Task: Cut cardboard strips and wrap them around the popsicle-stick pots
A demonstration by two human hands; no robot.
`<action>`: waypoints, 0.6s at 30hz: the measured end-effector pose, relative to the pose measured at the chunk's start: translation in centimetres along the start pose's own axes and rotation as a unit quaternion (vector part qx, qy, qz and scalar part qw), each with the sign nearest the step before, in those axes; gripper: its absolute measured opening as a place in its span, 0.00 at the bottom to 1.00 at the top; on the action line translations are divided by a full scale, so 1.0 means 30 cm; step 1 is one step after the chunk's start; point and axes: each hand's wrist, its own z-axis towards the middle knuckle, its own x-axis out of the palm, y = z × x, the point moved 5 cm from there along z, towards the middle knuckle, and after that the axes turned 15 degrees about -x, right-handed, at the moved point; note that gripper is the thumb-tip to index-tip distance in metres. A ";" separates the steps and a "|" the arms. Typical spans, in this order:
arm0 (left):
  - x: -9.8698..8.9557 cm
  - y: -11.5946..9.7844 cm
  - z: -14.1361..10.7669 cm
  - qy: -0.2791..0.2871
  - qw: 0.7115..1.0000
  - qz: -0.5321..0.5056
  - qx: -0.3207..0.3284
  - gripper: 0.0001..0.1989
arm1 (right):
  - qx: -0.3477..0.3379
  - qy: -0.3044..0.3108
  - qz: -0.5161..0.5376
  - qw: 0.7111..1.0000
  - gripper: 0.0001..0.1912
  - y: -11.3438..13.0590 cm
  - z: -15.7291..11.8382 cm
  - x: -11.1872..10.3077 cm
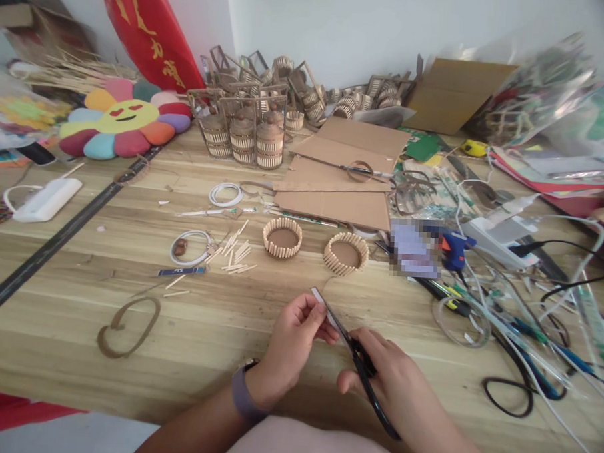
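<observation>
My left hand [295, 333] is closed, pinching a narrow whitish strip [316, 294] between thumb and fingers. Black-handled scissors [381, 407] are in my right hand [393, 374], their blades pointing up and left beside the strip. Whether the blades touch the strip, I cannot tell. Just beyond my hands stand two round baskets, a left one [282, 239] and a right one [346, 254], each with a brown base and a ring of short wooden sticks. Loose sticks [238, 254] lie left of them, near a white ring [189, 247].
A brown coiled strip [129, 327] lies at the left. Cardboard sheets [342, 168] and finished stick baskets in frames [243, 140] occupy the back. On the right are a blue glue gun [456, 250], tangled cables and a white power strip [502, 228]. A flower cushion [126, 120] sits back left.
</observation>
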 end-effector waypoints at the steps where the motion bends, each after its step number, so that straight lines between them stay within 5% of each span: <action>1: 0.000 -0.001 0.000 0.001 1.000 0.001 0.001 0.26 | 0.000 -0.002 0.000 1.000 0.18 -0.001 -0.002 0.000; 18: 0.017 0.007 -0.004 0.019 0.999 0.027 -0.007 0.26 | 0.025 0.010 0.034 0.999 0.19 0.005 -0.003 -0.013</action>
